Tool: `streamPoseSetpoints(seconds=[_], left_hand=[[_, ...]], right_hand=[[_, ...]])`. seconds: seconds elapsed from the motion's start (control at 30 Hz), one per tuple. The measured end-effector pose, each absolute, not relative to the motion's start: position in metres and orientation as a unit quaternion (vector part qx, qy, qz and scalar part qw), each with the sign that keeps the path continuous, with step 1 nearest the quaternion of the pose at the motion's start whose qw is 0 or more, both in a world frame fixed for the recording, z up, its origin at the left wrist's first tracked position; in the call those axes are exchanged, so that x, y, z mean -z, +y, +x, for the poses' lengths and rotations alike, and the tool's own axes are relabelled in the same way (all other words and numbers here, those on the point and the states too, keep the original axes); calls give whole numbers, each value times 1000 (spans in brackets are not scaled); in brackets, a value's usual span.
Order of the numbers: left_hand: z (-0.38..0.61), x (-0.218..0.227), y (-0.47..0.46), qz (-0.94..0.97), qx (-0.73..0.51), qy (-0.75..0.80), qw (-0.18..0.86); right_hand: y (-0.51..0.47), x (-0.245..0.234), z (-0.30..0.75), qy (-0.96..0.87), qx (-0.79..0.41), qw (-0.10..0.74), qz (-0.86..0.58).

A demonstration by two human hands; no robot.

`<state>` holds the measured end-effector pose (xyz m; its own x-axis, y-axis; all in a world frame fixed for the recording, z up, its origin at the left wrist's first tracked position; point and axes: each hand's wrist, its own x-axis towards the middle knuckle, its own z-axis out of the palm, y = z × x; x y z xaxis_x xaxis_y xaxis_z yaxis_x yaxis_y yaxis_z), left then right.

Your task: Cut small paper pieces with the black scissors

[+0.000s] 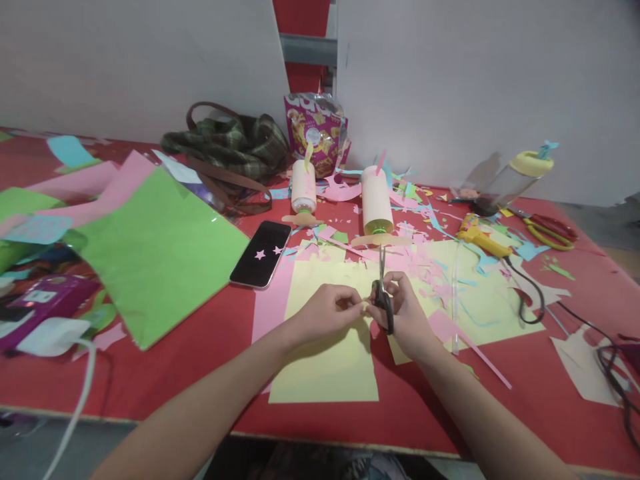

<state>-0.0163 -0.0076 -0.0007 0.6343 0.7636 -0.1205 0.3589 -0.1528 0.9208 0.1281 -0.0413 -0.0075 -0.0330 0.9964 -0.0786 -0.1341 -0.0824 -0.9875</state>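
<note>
At the front of the red table, head view, the only one: both hands meet over the yellow sheet's right edge. Left hand pinches a tiny paper bit between thumb and forefinger; right hand has its thumb and fingertips right up against it, fingers curled, scissors hung in the same hand. Blades point away from the person, nearly together.

Risks, my guess: the bit is so small that a slight slip of the pinch could drop it among the scraps, where it would be hard to pick out. Tugging from both sides could tear or crease it, thin as it looks. Scissors sit loosely, so a turn of the wrist could swing the blades toward the left fingers or nudge the right tube, which is near the tips; whether they touch, can't tell. A sleeve-less forearm sweep could also shift the yellow sheet or the phone carrying two pink stars.

Looks: bit is pale, yellowish, mostly covered by fingertips; outline and folds can't be made out. Scissors have black handles and slim grey metal blades. Sheet is plain pale yellow, flat, overlapping pink paper.
</note>
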Motion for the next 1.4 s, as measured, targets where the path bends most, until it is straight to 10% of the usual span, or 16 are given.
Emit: streamPoseSetpoints(seconds=[1.0, 1.4], left_hand=[[-28, 2, 5, 797, -94, 281, 527], [-25, -7, 11, 635, -334, 449, 532]], right_hand=[[-44, 13, 131, -464, -641, 449, -416], [-44, 17, 127, -395, -660, 502, -396]])
